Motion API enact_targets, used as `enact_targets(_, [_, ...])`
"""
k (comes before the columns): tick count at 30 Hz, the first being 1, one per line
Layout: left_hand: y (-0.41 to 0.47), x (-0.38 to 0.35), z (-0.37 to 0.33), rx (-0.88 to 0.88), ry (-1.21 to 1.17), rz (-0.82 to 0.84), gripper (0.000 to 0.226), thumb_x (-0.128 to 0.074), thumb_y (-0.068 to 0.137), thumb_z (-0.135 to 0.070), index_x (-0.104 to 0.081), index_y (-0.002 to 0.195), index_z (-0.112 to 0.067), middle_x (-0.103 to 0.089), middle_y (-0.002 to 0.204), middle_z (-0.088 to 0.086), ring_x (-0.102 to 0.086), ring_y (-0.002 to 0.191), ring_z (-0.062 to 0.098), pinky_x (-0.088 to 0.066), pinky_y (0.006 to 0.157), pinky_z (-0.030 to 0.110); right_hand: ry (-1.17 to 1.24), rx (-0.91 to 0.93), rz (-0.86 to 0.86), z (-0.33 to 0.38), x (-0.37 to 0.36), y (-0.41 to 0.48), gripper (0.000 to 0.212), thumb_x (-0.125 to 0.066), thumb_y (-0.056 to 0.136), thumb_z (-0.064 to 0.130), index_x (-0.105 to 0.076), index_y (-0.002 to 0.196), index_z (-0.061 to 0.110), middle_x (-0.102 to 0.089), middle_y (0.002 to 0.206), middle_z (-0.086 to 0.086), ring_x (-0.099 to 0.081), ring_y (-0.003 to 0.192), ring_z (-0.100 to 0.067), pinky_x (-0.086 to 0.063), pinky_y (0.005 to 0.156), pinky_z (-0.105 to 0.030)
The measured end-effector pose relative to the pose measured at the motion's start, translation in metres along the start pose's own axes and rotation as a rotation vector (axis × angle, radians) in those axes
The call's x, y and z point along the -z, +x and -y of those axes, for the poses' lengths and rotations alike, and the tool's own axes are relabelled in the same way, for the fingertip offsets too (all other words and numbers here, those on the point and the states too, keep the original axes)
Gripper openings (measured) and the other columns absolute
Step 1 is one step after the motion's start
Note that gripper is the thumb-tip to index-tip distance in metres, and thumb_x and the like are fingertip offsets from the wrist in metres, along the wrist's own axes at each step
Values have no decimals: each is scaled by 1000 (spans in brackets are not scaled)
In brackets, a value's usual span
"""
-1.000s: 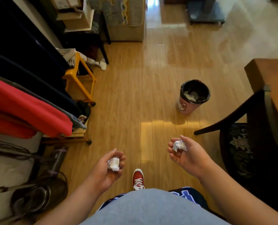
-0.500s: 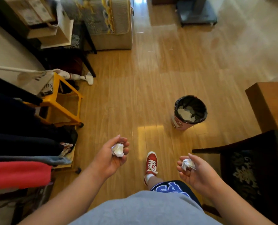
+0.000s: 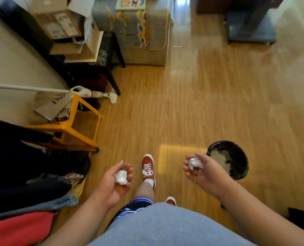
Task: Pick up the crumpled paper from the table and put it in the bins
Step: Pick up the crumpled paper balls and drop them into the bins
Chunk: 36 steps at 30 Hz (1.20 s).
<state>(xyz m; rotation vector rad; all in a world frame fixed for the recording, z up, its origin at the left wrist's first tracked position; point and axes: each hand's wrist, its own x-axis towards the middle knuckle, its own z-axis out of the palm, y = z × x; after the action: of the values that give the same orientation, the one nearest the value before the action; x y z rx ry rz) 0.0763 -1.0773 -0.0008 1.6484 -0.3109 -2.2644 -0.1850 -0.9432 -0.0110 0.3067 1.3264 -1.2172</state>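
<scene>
A crumpled paper ball [image 3: 120,177] is cupped in the left hand [image 3: 112,183], palm up, the fingers [image 3: 128,172] curled loosely around it. A second paper ball [image 3: 194,163] is pinched in the right hand [image 3: 203,173], palm up, between the thumb and the fingertips. Both hands are held above the wooden floor [image 3: 192,107], well apart from each other.

A bin [image 3: 236,167] lined with a black bag is seen at 3 o'clock from the right hand, just beside it and partly hidden behind its fingers. Pale scraps are seen inside the bin. A red shoe [image 3: 147,167] is planted on the floor between the two hands; the toe of a second shoe [image 3: 170,200] is seen at 6 o'clock from it.

A yellow stool [image 3: 73,128] is located at 10 o'clock from the left hand, with a paper bag [image 3: 53,108] resting on it. Dark and red clothing [image 3: 23,174] is seen at 9 o'clock.
</scene>
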Motion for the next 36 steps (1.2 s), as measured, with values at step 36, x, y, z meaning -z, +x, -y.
enact_targets(36, [281, -570, -229, 159, 580, 251, 20, -64, 80, -30, -67, 81, -10, -68, 73, 6, -61, 53, 14, -46, 41, 19, 569, 85, -292, 432, 115, 190, 27, -48, 96, 29, -63, 89, 8, -69, 70, -10, -67, 56, -19, -54, 47, -27])
